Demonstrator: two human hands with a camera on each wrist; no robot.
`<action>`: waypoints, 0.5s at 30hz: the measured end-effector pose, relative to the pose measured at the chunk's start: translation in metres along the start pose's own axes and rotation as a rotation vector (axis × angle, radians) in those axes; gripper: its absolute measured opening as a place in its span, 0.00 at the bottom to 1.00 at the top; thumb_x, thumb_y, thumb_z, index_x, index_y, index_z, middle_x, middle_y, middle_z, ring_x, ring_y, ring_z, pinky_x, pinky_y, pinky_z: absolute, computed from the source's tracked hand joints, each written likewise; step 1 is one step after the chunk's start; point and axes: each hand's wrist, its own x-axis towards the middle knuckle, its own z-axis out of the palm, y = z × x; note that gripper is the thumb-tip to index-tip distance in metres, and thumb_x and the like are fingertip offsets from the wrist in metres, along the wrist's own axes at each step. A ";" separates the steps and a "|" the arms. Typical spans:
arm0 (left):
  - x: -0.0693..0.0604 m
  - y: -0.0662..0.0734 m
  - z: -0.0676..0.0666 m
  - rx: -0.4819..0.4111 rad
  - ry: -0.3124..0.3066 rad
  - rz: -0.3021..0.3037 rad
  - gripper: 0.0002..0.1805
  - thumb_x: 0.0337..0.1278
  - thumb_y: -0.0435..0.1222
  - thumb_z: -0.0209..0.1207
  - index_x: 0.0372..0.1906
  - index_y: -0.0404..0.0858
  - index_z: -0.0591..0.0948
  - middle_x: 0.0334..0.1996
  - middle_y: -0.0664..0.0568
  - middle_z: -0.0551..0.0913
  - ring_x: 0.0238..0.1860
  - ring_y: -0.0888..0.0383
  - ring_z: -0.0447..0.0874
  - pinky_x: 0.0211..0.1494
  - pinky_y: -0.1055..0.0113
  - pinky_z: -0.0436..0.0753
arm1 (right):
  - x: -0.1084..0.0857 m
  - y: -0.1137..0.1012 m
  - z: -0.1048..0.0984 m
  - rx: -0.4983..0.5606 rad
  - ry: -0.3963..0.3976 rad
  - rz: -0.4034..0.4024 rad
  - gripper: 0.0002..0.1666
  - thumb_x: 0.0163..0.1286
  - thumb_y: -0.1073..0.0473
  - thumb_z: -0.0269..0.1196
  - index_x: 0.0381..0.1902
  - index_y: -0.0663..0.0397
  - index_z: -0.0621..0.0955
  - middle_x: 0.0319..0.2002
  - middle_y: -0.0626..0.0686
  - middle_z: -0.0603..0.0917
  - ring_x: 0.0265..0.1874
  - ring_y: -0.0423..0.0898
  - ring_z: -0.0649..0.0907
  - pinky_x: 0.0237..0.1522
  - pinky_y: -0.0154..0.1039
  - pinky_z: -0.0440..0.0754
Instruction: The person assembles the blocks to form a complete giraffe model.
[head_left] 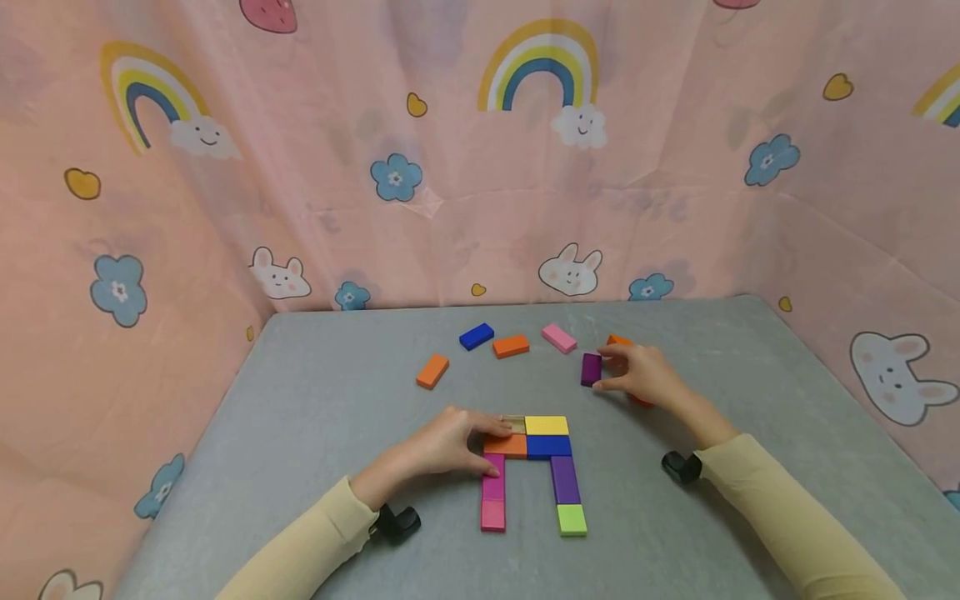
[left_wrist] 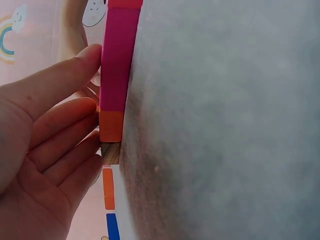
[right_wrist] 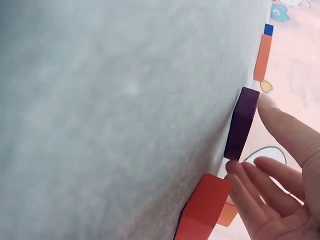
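Flat coloured blocks form a shape with two legs: a natural-wood block [head_left: 515,425], a yellow block [head_left: 547,426], an orange block [head_left: 510,447], a blue block [head_left: 549,447], a magenta block [head_left: 492,487], a pink-red block [head_left: 492,515], a violet block [head_left: 566,479] and a lime block [head_left: 572,520]. My left hand [head_left: 446,443] rests at its left side, thumb on the magenta block, extended fingers by the orange and wooden ones. Farther back, my right hand [head_left: 645,375] has thumb and fingertips spread at opposite ends of a dark purple block [right_wrist: 241,125] lying on the table.
Behind the shape lie loose blocks: an orange one [head_left: 432,371], a blue one [head_left: 477,336], another orange one [head_left: 511,347] and a pink one [head_left: 558,337]. A red-orange block [right_wrist: 204,207] sits beside the right hand. A patterned pink curtain [head_left: 465,225] surrounds the grey table [head_left: 337,375].
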 end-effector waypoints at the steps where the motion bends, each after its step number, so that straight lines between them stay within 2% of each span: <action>1: 0.000 0.000 0.000 0.001 -0.001 -0.001 0.29 0.46 0.47 0.70 0.57 0.50 0.80 0.58 0.58 0.79 0.62 0.63 0.73 0.63 0.64 0.74 | 0.001 0.000 0.001 -0.005 -0.005 -0.001 0.40 0.50 0.49 0.74 0.58 0.66 0.76 0.50 0.65 0.82 0.46 0.58 0.83 0.50 0.56 0.79; 8: 0.000 0.000 -0.001 0.004 -0.005 -0.001 0.29 0.46 0.47 0.70 0.57 0.50 0.80 0.58 0.58 0.79 0.62 0.63 0.73 0.63 0.64 0.74 | 0.007 0.003 0.002 -0.033 -0.058 -0.014 0.43 0.50 0.48 0.74 0.59 0.67 0.74 0.52 0.66 0.81 0.47 0.59 0.83 0.52 0.57 0.77; 15: 0.000 0.000 -0.001 0.005 -0.006 0.000 0.29 0.46 0.47 0.70 0.57 0.50 0.80 0.58 0.58 0.79 0.62 0.63 0.73 0.64 0.64 0.73 | 0.009 -0.001 0.004 -0.056 -0.068 0.007 0.42 0.51 0.52 0.74 0.59 0.68 0.74 0.52 0.66 0.81 0.47 0.59 0.83 0.52 0.57 0.78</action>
